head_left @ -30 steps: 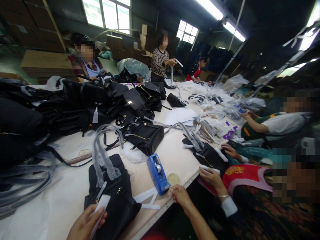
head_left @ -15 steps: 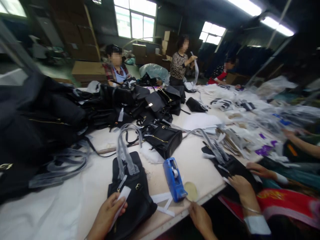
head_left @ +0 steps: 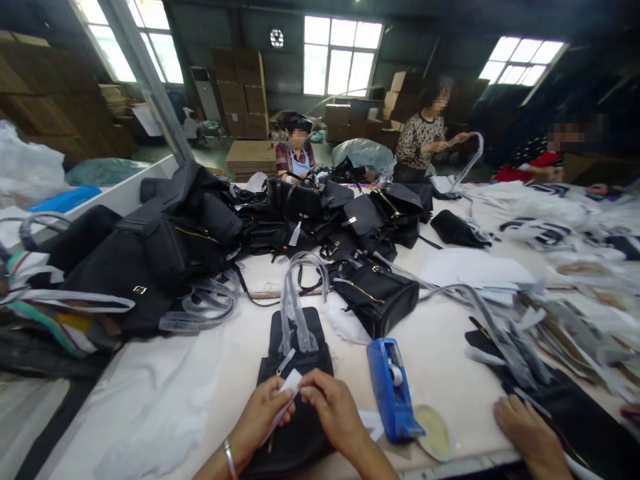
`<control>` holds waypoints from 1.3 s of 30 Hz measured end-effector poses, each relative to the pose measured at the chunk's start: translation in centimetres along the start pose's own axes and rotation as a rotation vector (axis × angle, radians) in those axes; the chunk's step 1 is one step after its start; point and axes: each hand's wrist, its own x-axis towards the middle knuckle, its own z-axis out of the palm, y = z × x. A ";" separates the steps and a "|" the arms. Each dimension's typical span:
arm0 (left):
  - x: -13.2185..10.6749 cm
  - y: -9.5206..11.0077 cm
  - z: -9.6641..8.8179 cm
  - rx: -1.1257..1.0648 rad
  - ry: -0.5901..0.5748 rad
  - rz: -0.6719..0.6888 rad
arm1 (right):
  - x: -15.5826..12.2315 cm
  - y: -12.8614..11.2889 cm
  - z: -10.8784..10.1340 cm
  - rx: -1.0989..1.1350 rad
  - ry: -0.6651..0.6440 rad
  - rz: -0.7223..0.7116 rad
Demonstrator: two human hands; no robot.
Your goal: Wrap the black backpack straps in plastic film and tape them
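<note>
Brought across from the near end of the blue tape dispenser (head_left: pixel 393 390) since the earlier frame: the R hand (head_left: pixel 333 413), now set at the white strip (head_left: pixel 291 383). Strip is held by the L hand (head_left: pixel 263 410) over the black bag (head_left: pixel 303 437), long axis slanted near left to far right, far end directed at the R fingertips. L grip is pressed together on it, thumb vs. fingers; R grip is pinched by its far end, but whether tape is held there can't be told. Strip is reached about equally by both. Bag is laid lengthwise, near-far, on the pale bench (head_left: pixel 350 360): smooth, leather-like, w/ looped handles (head_left: pixel 290 313) wrapped in translucent, crinkly plastic. Dispenser is placed just to the right, hard & boxy; a flat, yellowish disc (head_left: pixel 433 433) is set beside it. Co-worker's hand (head_left: pixel 525 427) is seen farther right.
</note>
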 end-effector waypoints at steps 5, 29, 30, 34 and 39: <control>-0.5 0.6 -0.3 -0.052 -0.004 0.041 | 1.9 1.1 1.2 -0.178 -0.024 -0.033; 0.8 1.7 -3.5 -0.619 -0.045 -0.145 | 6.0 5.8 4.5 0.305 -0.094 0.243; 0.7 1.9 -3.2 -0.553 -0.028 -0.114 | 6.0 5.5 4.0 0.294 -0.089 0.255; 0.6 1.9 -1.8 -0.267 0.013 -0.012 | 6.5 3.1 3.6 0.136 -0.166 0.171; 0.7 1.0 -1.5 -0.154 0.092 0.029 | 7.6 1.3 5.0 -0.002 -0.187 0.122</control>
